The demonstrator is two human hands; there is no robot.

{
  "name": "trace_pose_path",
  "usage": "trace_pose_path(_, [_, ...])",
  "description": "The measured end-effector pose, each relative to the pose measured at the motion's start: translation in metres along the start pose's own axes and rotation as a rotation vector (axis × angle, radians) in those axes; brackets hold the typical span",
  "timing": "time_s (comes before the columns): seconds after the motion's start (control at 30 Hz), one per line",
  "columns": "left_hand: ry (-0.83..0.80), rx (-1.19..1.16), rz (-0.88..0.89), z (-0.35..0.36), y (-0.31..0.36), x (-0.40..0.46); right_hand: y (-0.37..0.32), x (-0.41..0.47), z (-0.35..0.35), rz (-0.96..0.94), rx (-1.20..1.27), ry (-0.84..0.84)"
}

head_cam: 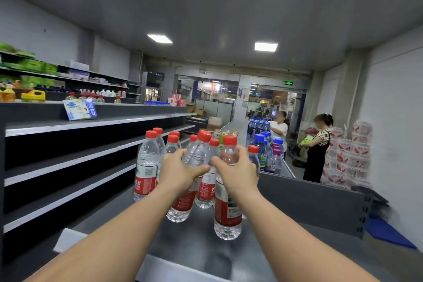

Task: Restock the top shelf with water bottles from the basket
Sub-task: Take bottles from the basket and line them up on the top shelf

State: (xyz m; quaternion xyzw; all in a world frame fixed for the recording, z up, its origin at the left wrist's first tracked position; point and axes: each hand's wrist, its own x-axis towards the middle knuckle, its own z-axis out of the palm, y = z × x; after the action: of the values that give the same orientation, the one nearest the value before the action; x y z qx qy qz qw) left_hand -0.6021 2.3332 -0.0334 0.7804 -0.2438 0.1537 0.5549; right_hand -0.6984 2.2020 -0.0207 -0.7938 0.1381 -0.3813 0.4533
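My left hand (177, 171) is shut on a clear water bottle (183, 201) with a red cap and red label, tilted to the right, its base just above the grey top shelf (194, 242). My right hand (238, 171) is shut on a second such bottle (227, 217), upright, with its base on or just over the shelf. Several more red-capped bottles (146, 167) stand on the shelf right behind both hands. The basket is out of view.
Blue-capped and purple-capped bottles (267, 155) stand farther along the shelf. A grey back panel (315, 204) rises at its right side. Empty dark shelves (68, 155) run along the left. Two people (318, 149) stand in the aisle at right beside stacked bottle packs (348, 158).
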Motion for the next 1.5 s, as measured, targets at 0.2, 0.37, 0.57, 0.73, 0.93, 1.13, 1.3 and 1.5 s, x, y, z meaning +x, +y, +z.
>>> trace_pose_path(0.2, [0.075,0.030,-0.172,0.018,-0.002,0.006,0.020,0.026,0.024,-0.031,-0.046,-0.029])
trace_pose_path(0.37, [0.104,0.108,-0.191,0.028,-0.016,0.006,0.026,0.036,0.038,-0.025,-0.054,-0.045])
trace_pose_path(0.57, [0.093,0.125,-0.165,0.036,-0.021,0.016,0.032,0.045,0.044,0.015,-0.090,-0.050])
trace_pose_path(0.73, [0.096,0.151,-0.175,0.044,-0.025,0.022,0.037,0.047,0.048,0.052,-0.085,-0.057])
trace_pose_path(0.93, [0.097,0.203,-0.190,0.050,-0.025,0.022,0.040,0.050,0.052,0.053,-0.158,-0.090])
trace_pose_path(1.13, [0.167,0.219,-0.210,0.044,-0.009,0.014,0.035,0.043,0.048,0.075,-0.250,-0.021])
trace_pose_path(1.3, [0.126,0.174,-0.226,0.035,-0.007,-0.009,0.027,0.024,0.036,0.059,-0.319,0.055])
trace_pose_path(1.5, [0.029,-0.018,-0.248,0.012,0.006,-0.053,0.009,-0.019,0.029,0.134,-0.259,-0.031])
